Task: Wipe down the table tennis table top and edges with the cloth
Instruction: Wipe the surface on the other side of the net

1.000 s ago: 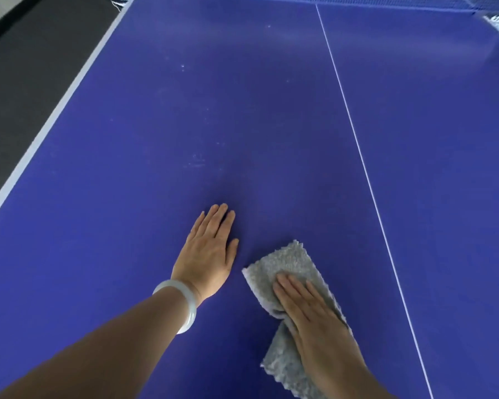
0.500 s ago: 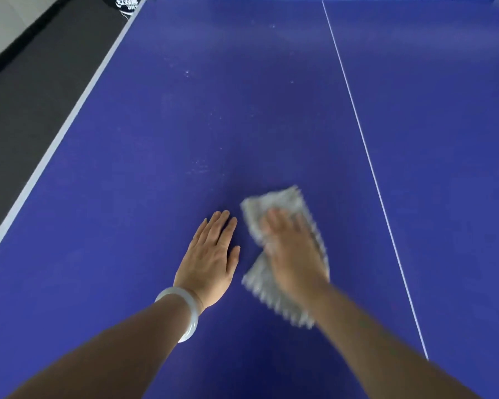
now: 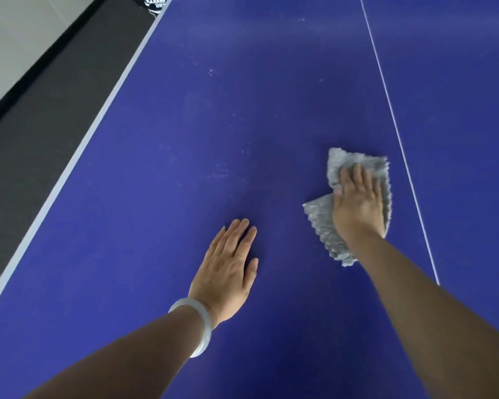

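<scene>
1. Blue is the colour of the table tennis table top [image 3: 242, 110], by which most of the view is filled; a thin white centre line [image 3: 386, 90] is seen running up its right part.
2. A dark floor strip [image 3: 41, 110] is seen far left of the centre line, beyond the table's white edge band [image 3: 98, 122].
3. The left hand [image 3: 228, 272] is laid flat on the blue surface well left of the centre line, palm down, fingers straight and close together; nothing is held by it.
4. The right hand [image 3: 357, 203] is pressed flat on the cloth just left of the centre line, its fingers stretched out over the fabric rather than curled round it.
5. The grey cloth [image 3: 320, 220] is spread, partly folded, on the table top under the right hand, close to the centre line but not touching it.
6. A pale bracelet [image 3: 203, 321] is worn on the left wrist.
7. Faint whitish specks [image 3: 219, 172] are scattered on the surface left of the centre line, between it and the edge band.
</scene>
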The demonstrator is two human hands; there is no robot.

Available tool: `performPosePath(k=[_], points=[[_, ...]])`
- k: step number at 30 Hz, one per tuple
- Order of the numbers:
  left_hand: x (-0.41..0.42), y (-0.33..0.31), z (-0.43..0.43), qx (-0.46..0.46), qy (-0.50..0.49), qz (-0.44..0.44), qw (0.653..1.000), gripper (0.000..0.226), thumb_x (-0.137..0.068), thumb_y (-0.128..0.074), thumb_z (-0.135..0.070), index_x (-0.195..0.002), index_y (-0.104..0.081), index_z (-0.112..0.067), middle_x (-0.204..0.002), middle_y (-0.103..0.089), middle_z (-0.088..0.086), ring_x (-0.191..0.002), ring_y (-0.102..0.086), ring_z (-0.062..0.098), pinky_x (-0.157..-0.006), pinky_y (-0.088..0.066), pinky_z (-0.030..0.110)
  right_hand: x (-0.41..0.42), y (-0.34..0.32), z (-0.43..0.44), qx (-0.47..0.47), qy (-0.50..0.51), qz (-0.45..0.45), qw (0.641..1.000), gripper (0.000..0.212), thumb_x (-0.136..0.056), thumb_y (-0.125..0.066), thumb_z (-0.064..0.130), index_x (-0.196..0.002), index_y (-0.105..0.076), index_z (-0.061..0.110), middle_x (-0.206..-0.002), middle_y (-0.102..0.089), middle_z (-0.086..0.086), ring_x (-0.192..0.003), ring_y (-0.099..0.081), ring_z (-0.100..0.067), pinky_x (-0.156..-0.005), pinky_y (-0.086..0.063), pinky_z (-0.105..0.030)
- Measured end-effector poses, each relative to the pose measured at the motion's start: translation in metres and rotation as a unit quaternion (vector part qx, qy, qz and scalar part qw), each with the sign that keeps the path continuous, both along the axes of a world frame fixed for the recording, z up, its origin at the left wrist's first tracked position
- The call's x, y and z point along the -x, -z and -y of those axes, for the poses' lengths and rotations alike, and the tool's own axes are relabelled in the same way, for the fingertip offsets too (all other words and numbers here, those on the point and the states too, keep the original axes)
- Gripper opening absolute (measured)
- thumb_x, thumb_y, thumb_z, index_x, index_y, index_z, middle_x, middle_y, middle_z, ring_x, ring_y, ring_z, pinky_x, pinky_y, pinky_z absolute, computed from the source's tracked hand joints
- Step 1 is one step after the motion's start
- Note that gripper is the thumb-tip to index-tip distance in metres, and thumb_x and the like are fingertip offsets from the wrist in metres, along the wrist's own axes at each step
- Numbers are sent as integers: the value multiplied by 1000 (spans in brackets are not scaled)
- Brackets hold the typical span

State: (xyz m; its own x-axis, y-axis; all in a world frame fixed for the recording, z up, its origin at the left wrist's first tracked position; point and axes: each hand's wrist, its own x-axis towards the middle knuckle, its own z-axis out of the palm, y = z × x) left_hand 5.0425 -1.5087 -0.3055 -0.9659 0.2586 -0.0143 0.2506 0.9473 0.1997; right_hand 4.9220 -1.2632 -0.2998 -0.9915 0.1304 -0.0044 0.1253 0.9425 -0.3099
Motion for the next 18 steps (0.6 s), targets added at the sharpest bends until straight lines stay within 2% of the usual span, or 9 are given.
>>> performPosePath(k=[2,4,6,7,9,11,13,15,18], points=[[0,-1,0,-1,0,3,1000,60,-102,-17,-41,-155,-24,-13,-162,-18,1,-151,-8,13,-123,-1,30,-37,8,43,-30,-167,-28,985,55,-107,-22,31,-159,-13,19,-167,-5,-3,-154,0,-19,-125,6,-37],[0,-2,-1,6,2,3,1000,59,-103,-20,-41,-154,-26,-12,-162,-20,2,-151,-8,13,-123,-2,31,-87,14,53,-53,-316,-38,946,54,-106,-26,32,-157,-23,16,-166,-16,-3,-154,-9,-18,-125,-7,-40],[1,-4,-1,8,0,11,1000,58,-103,-22,-41,-154,-29,-13,-162,-20,2,-151,-9,14,-123,-3,32,-102,14,28,-56,-383,-17,922,53,-106,-25,34,-156,-29,17,-164,-22,-2,-153,-15,-18,-123,-13,-40],[1,-4,-1,7,-4,11,1000,58,-103,-22,-41,-153,-29,-13,-162,-21,2,-151,-10,14,-123,-4,32,-93,14,9,-64,-377,-8,924,53,-106,-22,36,-154,-33,17,-163,-27,-2,-152,-17,-19,-123,-13,-41],[3,-5,-2,5,-8,9,1000,58,-102,-23,-39,-153,-30,-13,-161,-24,3,-150,-16,16,-122,-6,32,-55,15,-25,-64,-283,-15,957,59,-105,-15,39,-152,-38,14,-160,-33,-7,-151,-20,-22,-124,-12,-42],[3,-5,-3,5,-10,11,1000,58,-101,-24,-39,-153,-31,-13,-160,-26,3,-149,-18,17,-121,-7,33,-7,9,-46,-40,-108,20,993,59,-105,-14,41,-157,-26,16,-165,-18,-7,-154,-7,-22,-125,-3,-43],[3,-6,-3,5,-13,12,1000,58,-101,-24,-39,-153,-31,-14,-160,-26,3,-149,-17,16,-121,-7,33,25,2,-34,-39,18,55,998,58,-105,-20,39,-159,-15,19,-167,-4,-5,-154,4,-24,-125,2,-45],[3,-5,-3,5,-14,17,1000,58,-101,-24,-39,-153,-30,-14,-160,-27,3,-149,-17,16,-121,-7,33,30,1,6,-40,14,62,997,59,-105,-25,35,-160,-9,20,-167,1,-6,-154,6,-27,-125,4,-46],[3,-5,-3,0,-8,13,1000,57,-101,-29,-38,-150,-37,-11,-157,-32,5,-147,-23,19,-120,-12,35,-19,5,62,-56,-148,26,987,60,-103,-26,32,-160,-13,20,-167,-4,-5,-154,1,-25,-125,-1,-46]])
